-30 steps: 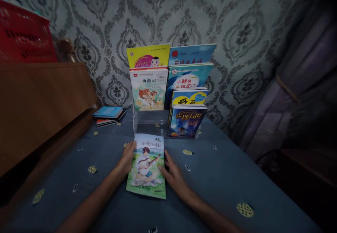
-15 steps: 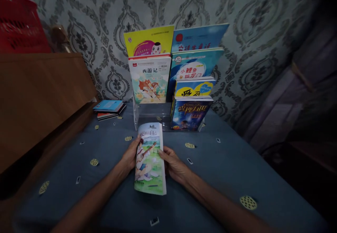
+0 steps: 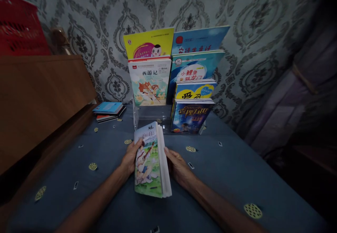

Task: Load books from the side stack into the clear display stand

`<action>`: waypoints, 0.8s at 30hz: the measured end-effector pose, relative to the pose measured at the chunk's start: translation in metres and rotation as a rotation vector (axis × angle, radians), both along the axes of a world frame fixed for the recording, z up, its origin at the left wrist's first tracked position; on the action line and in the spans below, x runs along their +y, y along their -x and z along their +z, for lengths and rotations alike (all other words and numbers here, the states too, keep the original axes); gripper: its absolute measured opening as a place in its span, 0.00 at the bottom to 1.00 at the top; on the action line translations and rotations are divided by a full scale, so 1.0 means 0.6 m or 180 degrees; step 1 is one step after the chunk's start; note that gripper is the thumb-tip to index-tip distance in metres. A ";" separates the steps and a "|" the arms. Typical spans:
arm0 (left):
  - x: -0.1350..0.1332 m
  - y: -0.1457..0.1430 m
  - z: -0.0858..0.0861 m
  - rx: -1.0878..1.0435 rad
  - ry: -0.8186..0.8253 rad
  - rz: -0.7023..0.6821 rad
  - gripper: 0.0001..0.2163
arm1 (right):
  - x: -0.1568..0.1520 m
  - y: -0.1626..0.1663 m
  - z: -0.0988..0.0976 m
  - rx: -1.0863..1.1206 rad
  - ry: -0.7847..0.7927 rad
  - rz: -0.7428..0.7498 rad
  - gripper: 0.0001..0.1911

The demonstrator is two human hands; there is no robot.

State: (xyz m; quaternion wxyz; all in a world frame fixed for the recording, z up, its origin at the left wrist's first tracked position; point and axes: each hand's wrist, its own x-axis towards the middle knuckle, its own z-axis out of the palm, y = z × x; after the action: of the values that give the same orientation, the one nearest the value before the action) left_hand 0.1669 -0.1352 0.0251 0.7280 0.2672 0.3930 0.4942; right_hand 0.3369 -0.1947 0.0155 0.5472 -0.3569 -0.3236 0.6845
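A paperback book (image 3: 147,166) with a painted cover of a figure playing a guitar on grass is held upright, slightly tilted, over the table. My left hand (image 3: 131,155) grips its left edge, thumb on the cover. At the page edge, my right hand (image 3: 177,162) is closed on the book's right side, its fingers partly hidden behind. Just beyond stands a clear acrylic rack (image 3: 155,112). It bears a white picture-cover book (image 3: 151,82), a yellow book (image 3: 147,41) and, on its right side, several blue and teal books, with a dark blue book (image 3: 191,118) in front.
Several thin books (image 3: 108,108) lie stacked at the left rear of the table. A dark blue cloth with yellow patches covers the table (image 3: 105,191). To the left stands a wooden cabinet (image 3: 44,99) with a red basket (image 3: 21,25) on top. Patterned wallpaper is behind.
The book has turned so that its page edge faces me more, with pages fanned a little. My right thumb has moved off the cover to the page edge.
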 end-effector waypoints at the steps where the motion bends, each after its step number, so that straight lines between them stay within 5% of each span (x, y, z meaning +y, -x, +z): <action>1: 0.001 0.001 0.002 0.0053 -0.0027 0.0068 0.17 | 0.000 -0.002 0.002 -0.0076 -0.0052 -0.0055 0.26; 6: 0.003 0.001 0.018 0.0372 -0.0396 0.0301 0.24 | -0.005 -0.013 0.026 -0.0664 -0.0708 -0.0005 0.29; 11: -0.001 0.003 0.054 0.0762 -0.1270 0.0565 0.27 | -0.002 -0.026 0.065 -0.1377 -0.1174 0.0073 0.24; 15: -0.006 0.019 0.075 0.1343 -0.2106 0.1083 0.24 | -0.004 -0.041 0.081 -0.2479 -0.2024 -0.0320 0.19; 19: -0.015 0.035 0.058 0.1845 -0.2680 0.1126 0.23 | -0.012 -0.046 0.054 -0.3187 -0.2379 -0.0557 0.17; 24: -0.018 0.039 0.014 0.2021 -0.2336 0.0726 0.21 | -0.016 -0.039 -0.004 -0.3477 -0.2148 -0.0482 0.19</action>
State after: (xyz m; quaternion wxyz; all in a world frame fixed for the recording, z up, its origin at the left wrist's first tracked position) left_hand 0.1437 -0.1463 0.0338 0.3717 0.5984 0.4221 0.5706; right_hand 0.3604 -0.2040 0.0129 0.4326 -0.4841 -0.7268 0.2244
